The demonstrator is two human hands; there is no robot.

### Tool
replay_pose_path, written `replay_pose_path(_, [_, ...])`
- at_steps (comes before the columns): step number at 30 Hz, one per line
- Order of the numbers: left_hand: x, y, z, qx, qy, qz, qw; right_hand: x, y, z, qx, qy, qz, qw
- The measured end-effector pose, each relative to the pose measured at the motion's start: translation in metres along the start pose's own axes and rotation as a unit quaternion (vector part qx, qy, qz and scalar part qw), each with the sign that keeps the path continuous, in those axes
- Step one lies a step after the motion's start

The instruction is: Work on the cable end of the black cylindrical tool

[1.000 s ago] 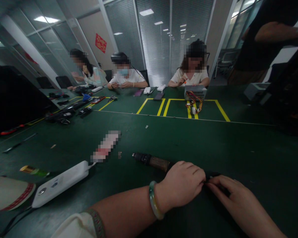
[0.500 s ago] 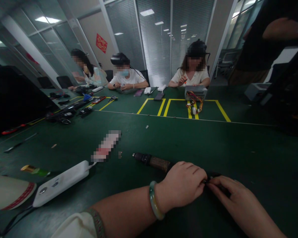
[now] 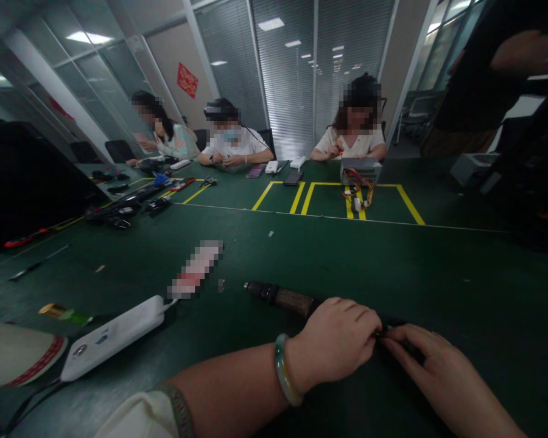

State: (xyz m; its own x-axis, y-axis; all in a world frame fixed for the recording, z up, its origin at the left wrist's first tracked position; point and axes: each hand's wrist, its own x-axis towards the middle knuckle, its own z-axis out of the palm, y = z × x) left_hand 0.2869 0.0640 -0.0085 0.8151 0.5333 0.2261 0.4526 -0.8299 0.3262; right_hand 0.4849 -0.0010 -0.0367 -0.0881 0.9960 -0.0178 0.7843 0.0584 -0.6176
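In the left grip (image 3: 340, 337), a brown-and-black tool (image 3: 281, 297) tapers.

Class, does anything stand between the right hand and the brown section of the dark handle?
Yes: the left hand. It curls over the area just right of the brown section, while the right hand is on its other side. Nothing else visible stands between them.
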Motion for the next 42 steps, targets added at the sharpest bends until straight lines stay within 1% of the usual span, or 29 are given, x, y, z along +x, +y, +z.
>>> replay_pose_path(3, [0.0001,0.0006,-0.0006,0.001,-0.004,-0.004,1.000,0.0000,0.0010,0.0000,-0.010,-0.003,0.008,1.000])
replay_pose_path(8, [0.0007,-0.0001,-0.0024,0.006,-0.015,0.009,1.000,0.0004,0.0022,0.0002,-0.017,0.000,0.004,1.000])
replay_pose_path(14, [0.0008,-0.0015,-0.0021,0.003,-0.014,0.013,1.000,-0.0003,0.0016,-0.0002,-0.016,0.009,0.000,1.000])
replay_pose_path(20, [0.0007,-0.0022,-0.0006,0.003,-0.014,0.015,1.000,0.0008,0.0016,0.0010,-0.016,0.001,0.002,1.000])
replay_pose_path(25, [0.0007,-0.0007,-0.0002,0.002,-0.004,-0.002,1.000,0.0012,0.0017,0.0008,-0.009,-0.002,0.000,1.000])
replay_pose_path(28, [0.0009,0.0003,-0.0009,0.012,-0.008,-0.009,1.000,0.0006,0.0007,-0.0001,-0.008,0.005,0.000,1.000])
replay_pose_path(32, [0.0009,0.0004,-0.0022,0.023,-0.018,0.006,1.000,0.0000,-0.0001,-0.0004,-0.006,0.014,0.000,1.000])
replay_pose_path(35, [0.0007,0.0001,-0.0024,0.017,-0.013,0.012,1.000,0.0001,0.0019,0.0006,-0.012,0.014,0.003,1.000])
replay_pose_path(42, [0.0001,0.0006,-0.0015,0.009,-0.001,-0.005,1.000,-0.0002,0.0044,0.0015,-0.005,0.014,0.000,1.000])
